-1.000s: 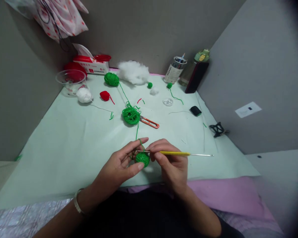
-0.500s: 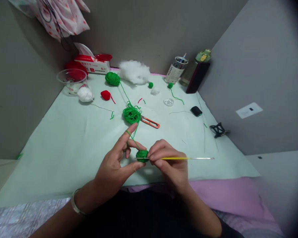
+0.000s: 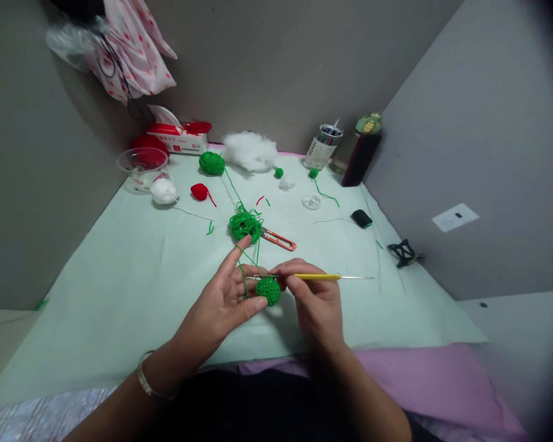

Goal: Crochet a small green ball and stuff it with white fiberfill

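Note:
A small round green crochet piece [image 3: 268, 291] is pinched between the thumb and fingers of my left hand [image 3: 225, 298]. Green yarn loops over that hand's raised index finger and runs back to a loose green yarn tangle [image 3: 245, 226]. My right hand [image 3: 316, 301] grips a crochet hook [image 3: 317, 277] by its yellow handle, its metal tip pointing left along the top of the crochet piece. Whether the tip passes through a stitch is too small to tell. Orange thread snips [image 3: 279, 239] lie against the tangle, blades partly under it.
Farther back are a green yarn ball [image 3: 211, 163], red yarn [image 3: 200, 192], white yarn [image 3: 164, 191], white stuffing [image 3: 249, 151] and two small green balls. A clear tub [image 3: 142, 175], tissue box [image 3: 179, 140], pen can [image 3: 322, 147] and bottle [image 3: 366, 141] line the back. A black claw clip [image 3: 404, 253] lies right.
The crochet piece has turned, showing more of its rounded face, and the hook now lies along its upper edge instead of across its middle. The whole view has shifted slightly.

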{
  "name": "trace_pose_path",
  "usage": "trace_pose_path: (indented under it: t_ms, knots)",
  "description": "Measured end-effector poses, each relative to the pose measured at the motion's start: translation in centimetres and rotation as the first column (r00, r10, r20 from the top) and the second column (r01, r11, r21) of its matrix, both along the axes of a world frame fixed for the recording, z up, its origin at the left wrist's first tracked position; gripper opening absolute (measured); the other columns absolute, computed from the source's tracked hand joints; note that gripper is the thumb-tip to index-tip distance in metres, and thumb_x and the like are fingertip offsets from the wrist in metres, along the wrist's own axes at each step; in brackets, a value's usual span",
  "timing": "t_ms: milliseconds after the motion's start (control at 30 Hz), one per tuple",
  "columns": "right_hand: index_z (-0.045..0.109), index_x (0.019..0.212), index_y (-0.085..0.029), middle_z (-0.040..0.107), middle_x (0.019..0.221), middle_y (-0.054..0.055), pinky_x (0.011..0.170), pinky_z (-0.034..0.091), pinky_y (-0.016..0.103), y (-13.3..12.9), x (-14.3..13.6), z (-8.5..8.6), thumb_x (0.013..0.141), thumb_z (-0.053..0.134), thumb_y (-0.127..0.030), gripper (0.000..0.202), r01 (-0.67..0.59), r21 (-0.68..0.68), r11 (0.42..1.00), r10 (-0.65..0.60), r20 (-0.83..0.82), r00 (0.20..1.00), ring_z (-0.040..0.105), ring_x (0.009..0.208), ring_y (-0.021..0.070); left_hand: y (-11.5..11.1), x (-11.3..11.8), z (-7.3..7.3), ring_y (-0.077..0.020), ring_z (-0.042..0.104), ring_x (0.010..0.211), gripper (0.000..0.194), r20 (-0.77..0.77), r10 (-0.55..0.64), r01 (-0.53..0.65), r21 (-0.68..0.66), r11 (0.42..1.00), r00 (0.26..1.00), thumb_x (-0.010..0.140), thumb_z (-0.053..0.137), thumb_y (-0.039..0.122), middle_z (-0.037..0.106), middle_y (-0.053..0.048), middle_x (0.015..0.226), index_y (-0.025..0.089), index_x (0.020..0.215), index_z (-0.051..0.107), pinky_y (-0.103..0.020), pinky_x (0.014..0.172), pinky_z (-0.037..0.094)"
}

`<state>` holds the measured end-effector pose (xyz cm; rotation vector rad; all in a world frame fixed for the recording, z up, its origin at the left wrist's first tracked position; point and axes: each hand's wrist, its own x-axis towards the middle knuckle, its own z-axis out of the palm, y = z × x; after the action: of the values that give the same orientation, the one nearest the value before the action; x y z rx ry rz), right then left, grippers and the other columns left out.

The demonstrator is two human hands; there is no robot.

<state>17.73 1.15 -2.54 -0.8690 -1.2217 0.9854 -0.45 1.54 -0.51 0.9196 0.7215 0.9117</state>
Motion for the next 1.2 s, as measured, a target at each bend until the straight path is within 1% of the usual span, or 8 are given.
trace_pose_path:
  t_ms: [167,267,367,500,667,900,1000,1200]
  knots:
    - [0.082,0.106,-0.029,0.079,0.094,0.004,0.071,0.062,0.032,-0.6,-0.2,0.8,0.099,0.069,-0.020,0.017,0.058,0.141,0.988,-0.084,0.185,0.979,0.073,0.084,0.0184,-0.1,0.6,0.1,-0.0232,0.067,0.111,0.087,0.028,0.083,-0.082,-0.010,0.997,0.996,0.088,0.083,0.030,0.067,-0.008,0.119,0.026,0.163,0.039,-0.036,0.099,0.052]
    - [0.079,0.123,-0.033,0.079,0.107,0.008,0.079,0.063,0.038,-1.4,-0.3,0.6,0.096,0.067,-0.010,0.037,0.102,0.426,0.899,-0.320,0.480,0.817,0.074,0.095,0.0220,-0.5,1.5,0.2,-0.0203,0.066,0.103,0.090,0.021,0.187,-0.186,-0.045,0.982,0.982,0.084,0.088,0.029,0.069,-0.004,0.106,0.025,0.161,0.043,-0.032,0.095,0.052]
    - [0.074,0.134,-0.037,0.077,0.114,0.009,0.076,0.064,0.039,-1.8,-0.4,0.2,0.094,0.069,-0.009,0.049,0.118,0.581,0.806,-0.468,0.502,0.727,0.073,0.097,0.0236,-0.9,2.0,0.5,-0.0186,0.066,0.101,0.082,0.140,0.219,-0.188,-0.208,0.960,0.966,0.083,0.088,0.031,0.070,-0.003,0.103,0.024,0.156,0.052,-0.030,0.095,0.051]
    - [0.081,0.116,-0.031,0.078,0.097,0.007,0.070,0.063,0.036,-1.3,0.1,1.1,0.098,0.066,-0.013,0.029,0.142,0.347,0.927,-0.256,0.311,0.915,0.073,0.086,0.0218,-0.6,1.4,1.1,-0.0167,0.067,0.091,0.069,0.280,0.174,-0.054,-0.390,0.919,0.944,0.081,0.089,0.031,0.072,-0.005,0.100,0.017,0.144,0.065,-0.030,0.093,0.051]
    - [0.082,0.095,-0.024,0.075,0.084,0.004,0.057,0.056,0.029,-0.6,0.5,2.1,0.097,0.071,-0.027,0.012,0.047,0.044,0.998,-0.043,-0.104,0.994,0.064,0.062,0.0142,-0.5,0.9,0.9,-0.0147,0.066,0.083,0.062,0.287,0.128,-0.032,-0.315,0.948,0.949,0.084,0.086,0.028,0.070,-0.003,0.093,0.015,0.142,0.067,-0.028,0.088,0.050]
    - [0.082,0.107,-0.030,0.082,0.099,0.005,0.082,0.062,0.036,-0.9,-0.9,2.1,0.099,0.068,-0.016,0.022,0.067,0.173,0.983,-0.093,0.145,0.985,0.075,0.097,0.0209,-0.9,1.9,0.6,-0.0207,0.062,0.112,0.076,0.140,0.161,-0.140,-0.148,0.979,0.977,0.081,0.089,0.026,0.070,-0.004,0.112,0.027,0.151,0.059,-0.032,0.100,0.047]
    - [0.079,0.118,-0.032,0.080,0.103,0.005,0.079,0.062,0.035,-1.2,-0.7,1.8,0.098,0.065,-0.008,0.034,0.096,0.297,0.950,-0.192,0.316,0.929,0.074,0.095,0.0205,-0.8,2.1,0.8,-0.0190,0.061,0.102,0.071,0.132,0.186,-0.165,-0.160,0.973,0.974,0.082,0.089,0.030,0.069,-0.003,0.103,0.026,0.148,0.062,-0.031,0.093,0.048]
    - [0.075,0.133,-0.028,0.075,0.116,0.011,0.083,0.062,0.036,-2.0,-0.4,0.0,0.093,0.069,-0.002,0.048,0.080,0.640,0.764,-0.522,0.540,0.661,0.072,0.104,0.0236,-0.8,2.3,1.0,-0.0172,0.060,0.100,0.068,0.218,0.217,-0.139,-0.323,0.936,0.952,0.079,0.089,0.027,0.070,-0.004,0.101,0.019,0.143,0.066,-0.029,0.096,0.046]
